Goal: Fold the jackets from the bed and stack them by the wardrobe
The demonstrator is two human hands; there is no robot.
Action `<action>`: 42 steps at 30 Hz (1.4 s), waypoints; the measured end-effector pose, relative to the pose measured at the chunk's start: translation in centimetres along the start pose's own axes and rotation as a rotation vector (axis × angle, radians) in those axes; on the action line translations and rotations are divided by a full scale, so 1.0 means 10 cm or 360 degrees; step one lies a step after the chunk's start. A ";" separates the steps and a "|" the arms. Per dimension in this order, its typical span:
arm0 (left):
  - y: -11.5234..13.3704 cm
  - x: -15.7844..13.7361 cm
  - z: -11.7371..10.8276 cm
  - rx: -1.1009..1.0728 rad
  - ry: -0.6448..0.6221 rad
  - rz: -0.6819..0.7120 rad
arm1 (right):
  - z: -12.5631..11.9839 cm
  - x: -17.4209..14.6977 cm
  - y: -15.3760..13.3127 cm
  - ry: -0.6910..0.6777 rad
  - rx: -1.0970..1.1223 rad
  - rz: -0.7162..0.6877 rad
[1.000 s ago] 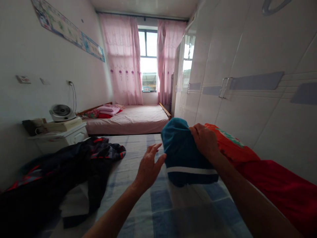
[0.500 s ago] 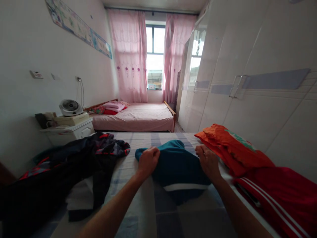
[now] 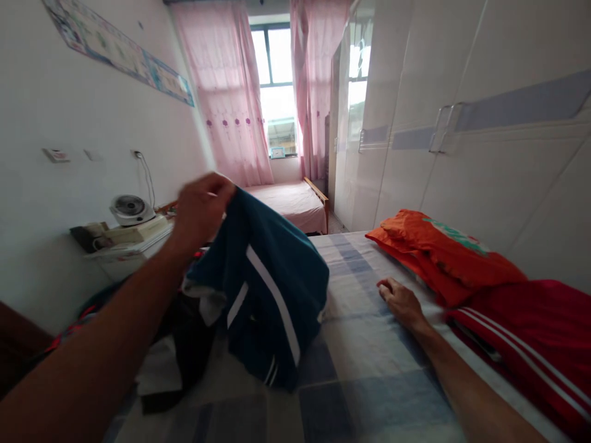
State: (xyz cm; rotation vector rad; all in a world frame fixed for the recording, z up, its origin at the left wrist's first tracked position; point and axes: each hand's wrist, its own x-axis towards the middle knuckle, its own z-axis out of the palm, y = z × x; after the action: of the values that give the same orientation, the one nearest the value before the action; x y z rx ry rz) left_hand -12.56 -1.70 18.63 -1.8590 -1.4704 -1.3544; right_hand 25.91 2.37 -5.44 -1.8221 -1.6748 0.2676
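One hand [image 3: 205,202] gripping garment [image 3: 290,277], open sheet [image 3: 353,332] alongside

A pink-sheeted bed [image 3: 293,202], curtains [image 3: 217,92] and a wardrobe [image 3: 410,178] mark this as a home bedroom.

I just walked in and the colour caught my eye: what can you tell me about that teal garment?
The teal garment looks like soft cloth, with broad white stripes and a pair of thin white lines near its lower edge. The left hand grips it at the top, so it hangs in loose folds, partly in front of the dark clothes. Whether its bottom touches the checked sheet is unclear.
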 end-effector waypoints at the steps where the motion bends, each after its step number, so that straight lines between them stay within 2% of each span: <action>1: -0.02 0.03 -0.15 0.0021 0.0148 -0.0047 | -0.01 0.01 0.01 -0.0010 -0.0009 0.0003; 2: -0.04 0.03 -0.28 0.0006 0.0185 -0.0096 | -0.01 0.01 0.01 -0.0019 -0.0017 0.0007; 3: -0.05 0.00 -0.38 -0.0020 0.0116 -0.0125 | -0.01 0.01 0.02 -0.0026 -0.0023 0.0010; 6: -0.10 -0.22 -0.53 -0.0115 -0.0266 -0.0263 | -0.02 0.01 0.02 -0.0041 -0.0033 0.0003; 9: -0.18 -0.47 -0.52 -0.0163 -0.0161 -0.0480 | -0.03 0.01 0.02 -0.0043 -0.0043 -0.0009; 10: -0.20 -0.55 -0.49 -0.0168 -0.0177 -0.0512 | -0.03 0.00 0.02 -0.0041 -0.0048 -0.0009; 11: -0.21 -0.63 -0.45 -0.0174 -0.0278 -0.0506 | -0.03 0.00 0.02 -0.0039 -0.0052 -0.0008; 15: -0.12 -1.08 -0.14 -0.0097 -0.1061 -0.0244 | -0.04 0.00 0.03 -0.0028 -0.0049 -0.0017; 17: -0.06 -1.34 0.03 0.0090 -0.1336 -0.0115 | -0.04 0.00 0.03 -0.0021 -0.0042 -0.0031; 20: 0.02 -1.59 0.20 0.0310 -0.1518 0.0022 | -0.05 0.00 0.05 -0.0031 -0.0039 -0.0023; 23: 0.04 -1.53 0.23 0.0375 -0.1466 0.0062 | -0.05 0.03 0.09 -0.0055 -0.0047 0.0012; 26: -0.03 -1.15 0.07 0.0476 -0.1273 0.0015 | -0.04 0.08 0.14 -0.0064 -0.0050 0.0004; 29: -0.17 -0.65 -0.31 0.0698 -0.0943 -0.0098 | -0.03 0.11 0.19 -0.0058 -0.0037 -0.0013; 31: -0.27 -0.35 -0.65 0.1002 -0.0587 -0.0178 | -0.01 0.13 0.22 -0.0065 -0.0029 -0.0014; 33: -0.37 -0.12 -0.98 0.1301 -0.0324 -0.0236 | 0.00 0.15 0.25 -0.0068 -0.0027 -0.0022; 34: -0.42 -0.05 -1.12 0.1422 -0.0255 -0.0264 | 0.01 0.16 0.26 -0.0071 -0.0026 -0.0031; 36: -0.57 -0.02 -1.31 0.1574 -0.0263 -0.0293 | 0.03 0.18 0.27 -0.0074 -0.0020 -0.0039; 38: -0.75 -0.16 -1.36 0.1568 -0.0438 -0.0313 | 0.02 0.19 0.26 -0.0080 -0.0016 -0.0027; 40: -0.93 -0.46 -1.24 0.1438 -0.0685 -0.0345 | 0.00 0.15 0.20 -0.0059 0.0007 -0.0012; 42: -1.08 -0.84 -1.01 0.1318 -0.0844 -0.0408 | -0.03 0.08 0.10 -0.0017 0.0075 -0.0012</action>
State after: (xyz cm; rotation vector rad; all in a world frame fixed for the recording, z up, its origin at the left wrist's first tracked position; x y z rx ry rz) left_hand -26.43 -10.03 13.27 -1.5249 -2.1433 -0.1939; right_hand 27.04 3.07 -5.55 -1.7825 -1.6689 0.3117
